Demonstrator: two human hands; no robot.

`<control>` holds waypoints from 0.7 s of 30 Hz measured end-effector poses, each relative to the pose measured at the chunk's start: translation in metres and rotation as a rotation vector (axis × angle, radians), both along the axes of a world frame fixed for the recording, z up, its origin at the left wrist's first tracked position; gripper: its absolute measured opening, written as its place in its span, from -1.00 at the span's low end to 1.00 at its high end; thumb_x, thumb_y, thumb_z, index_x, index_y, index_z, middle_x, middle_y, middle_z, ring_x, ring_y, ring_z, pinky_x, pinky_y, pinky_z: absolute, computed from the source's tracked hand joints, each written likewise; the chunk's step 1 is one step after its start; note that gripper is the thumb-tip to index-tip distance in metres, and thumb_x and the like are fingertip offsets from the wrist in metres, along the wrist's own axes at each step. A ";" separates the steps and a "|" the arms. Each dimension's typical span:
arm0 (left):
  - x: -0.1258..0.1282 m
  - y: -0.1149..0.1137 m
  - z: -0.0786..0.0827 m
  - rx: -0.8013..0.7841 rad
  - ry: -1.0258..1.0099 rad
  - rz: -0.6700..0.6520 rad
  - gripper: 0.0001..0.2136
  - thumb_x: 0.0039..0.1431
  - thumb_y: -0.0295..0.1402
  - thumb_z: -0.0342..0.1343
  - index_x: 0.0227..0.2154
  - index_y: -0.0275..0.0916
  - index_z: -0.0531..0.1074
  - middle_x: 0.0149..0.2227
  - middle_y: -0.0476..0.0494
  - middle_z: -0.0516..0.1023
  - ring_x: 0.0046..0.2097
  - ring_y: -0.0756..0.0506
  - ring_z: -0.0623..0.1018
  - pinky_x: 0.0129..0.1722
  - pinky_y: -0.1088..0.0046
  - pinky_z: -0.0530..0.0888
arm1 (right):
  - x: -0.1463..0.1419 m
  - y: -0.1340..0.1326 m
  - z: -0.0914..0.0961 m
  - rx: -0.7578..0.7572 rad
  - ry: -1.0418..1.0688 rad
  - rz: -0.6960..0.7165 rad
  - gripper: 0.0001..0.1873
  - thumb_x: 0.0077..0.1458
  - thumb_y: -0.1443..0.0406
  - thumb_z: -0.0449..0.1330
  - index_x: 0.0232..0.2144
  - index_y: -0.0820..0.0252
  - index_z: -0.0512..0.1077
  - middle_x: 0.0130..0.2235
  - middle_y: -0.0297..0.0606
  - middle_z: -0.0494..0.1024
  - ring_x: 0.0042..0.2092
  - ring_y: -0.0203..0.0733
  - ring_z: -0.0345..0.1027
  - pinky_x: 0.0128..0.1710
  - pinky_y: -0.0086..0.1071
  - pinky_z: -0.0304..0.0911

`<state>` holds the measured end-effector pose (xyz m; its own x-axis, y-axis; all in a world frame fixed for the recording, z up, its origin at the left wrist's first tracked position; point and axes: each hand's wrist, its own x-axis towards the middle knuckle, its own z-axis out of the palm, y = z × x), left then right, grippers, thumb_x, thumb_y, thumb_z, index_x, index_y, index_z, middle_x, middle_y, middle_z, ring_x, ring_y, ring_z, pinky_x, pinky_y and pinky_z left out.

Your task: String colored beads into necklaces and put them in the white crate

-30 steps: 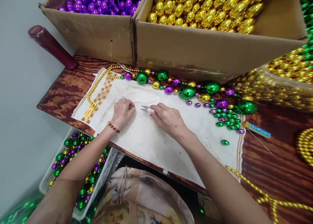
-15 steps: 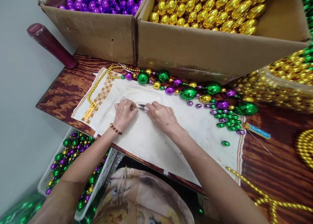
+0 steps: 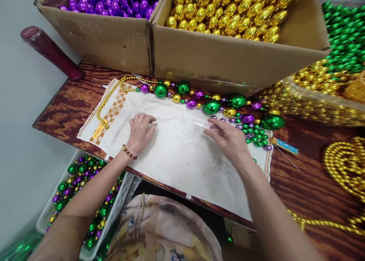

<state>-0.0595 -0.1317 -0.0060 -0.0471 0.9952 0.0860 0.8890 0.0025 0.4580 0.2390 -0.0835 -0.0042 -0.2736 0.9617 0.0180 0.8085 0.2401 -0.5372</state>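
My right hand (image 3: 229,141) holds small pointed scissors (image 3: 201,124) over the right part of the white cloth (image 3: 176,169); their tips point left. My left hand (image 3: 141,131), with a beaded bracelet on the wrist, rests on the cloth's left half, thumb and forefinger curved with a gap between them. A thin clear thread (image 3: 178,133) runs across the cloth between the hands. Loose small green beads (image 3: 258,135) and purple ones lie beyond my right hand. Along the cloth's far edge stretches a strung garland, with large green beads (image 3: 211,107) among purple and gold.
Cardboard boxes of purple beads (image 3: 114,6) and gold beads (image 3: 216,13) stand at the back. A dark red bottle (image 3: 51,53) leans left. A blue-handled tool (image 3: 286,146) and gold strands (image 3: 342,169) lie right. A white basket (image 3: 115,211) of mixed beads sits below the table's left.
My hands have moved apart: the right one went right with the scissors, away from the left fingers. The left thumb and forefinger have loosened. The camera has shifted slightly right.
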 end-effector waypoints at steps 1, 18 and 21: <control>0.003 0.002 0.001 -0.016 0.007 -0.039 -0.87 0.28 -0.37 0.06 -0.14 -0.17 0.42 -0.14 -0.18 0.51 -0.01 -0.24 0.39 -0.05 0.17 0.19 | 0.022 -0.003 -0.001 -0.041 -0.060 -0.045 -0.57 0.21 0.10 0.16 0.06 0.11 0.48 -0.10 -0.12 0.63 -0.17 0.00 0.51 -0.26 -0.25 0.32; 0.048 -0.016 0.086 0.056 -0.873 -0.159 -0.92 0.22 -0.32 0.17 -0.33 -0.19 0.40 -0.39 -0.03 0.45 -0.41 0.00 0.44 -0.43 0.44 0.42 | -0.008 -0.068 0.051 -0.108 0.446 0.159 -0.42 0.22 0.12 0.19 0.23 0.15 0.28 0.20 0.00 0.37 -0.18 -0.13 0.47 -0.18 -0.21 0.40; 0.072 -0.048 0.136 0.179 -0.971 -0.320 -0.92 0.20 -0.32 0.23 -0.34 -0.16 0.45 -0.38 -0.03 0.47 -0.37 -0.02 0.50 -0.39 0.42 0.49 | -0.047 -0.095 0.082 -0.490 0.840 0.477 -0.38 0.16 0.11 0.26 0.23 0.10 0.28 0.05 -0.13 0.51 -0.24 -0.23 0.48 -0.27 -0.36 0.42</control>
